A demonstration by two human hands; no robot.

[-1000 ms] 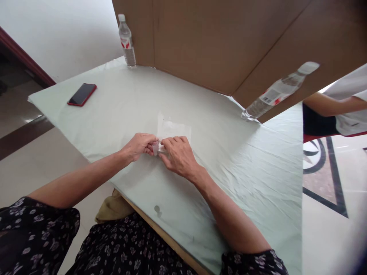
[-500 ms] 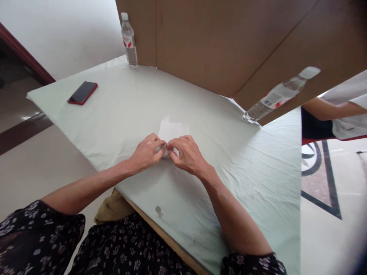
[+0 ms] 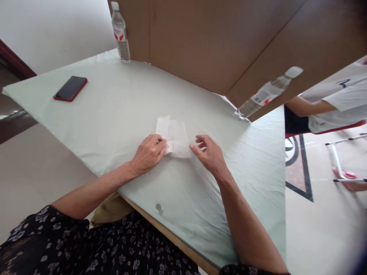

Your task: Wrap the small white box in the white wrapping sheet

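Observation:
A thin white sheet of paper [image 3: 178, 135], perhaps tissue, lies flat on the table, its left part folded or overlapped. My left hand [image 3: 149, 153] rests at the sheet's lower left with fingers curled and pinched together. A small white folded part [image 3: 169, 148] with faint reddish marks shows at its fingertips; the grip itself is partly hidden. To the right of the sheet, my right hand [image 3: 210, 156] is open and holds nothing, its fingers loosely bent and its thumb close to the sheet's right edge.
The table has a pale green cloth [image 3: 120, 114]. A phone with a red edge [image 3: 70, 88] lies at the left. Two water bottles [image 3: 122, 36] [image 3: 265, 94] stand against a brown cardboard panel [image 3: 186, 42]. At the right, another person's arm [image 3: 312, 107] shows beyond the panel.
Both hands were pinching together at the paper's lower edge. My right hand has let go and moved right, its fingers opening. More of the sheet now shows. The view has shifted slightly.

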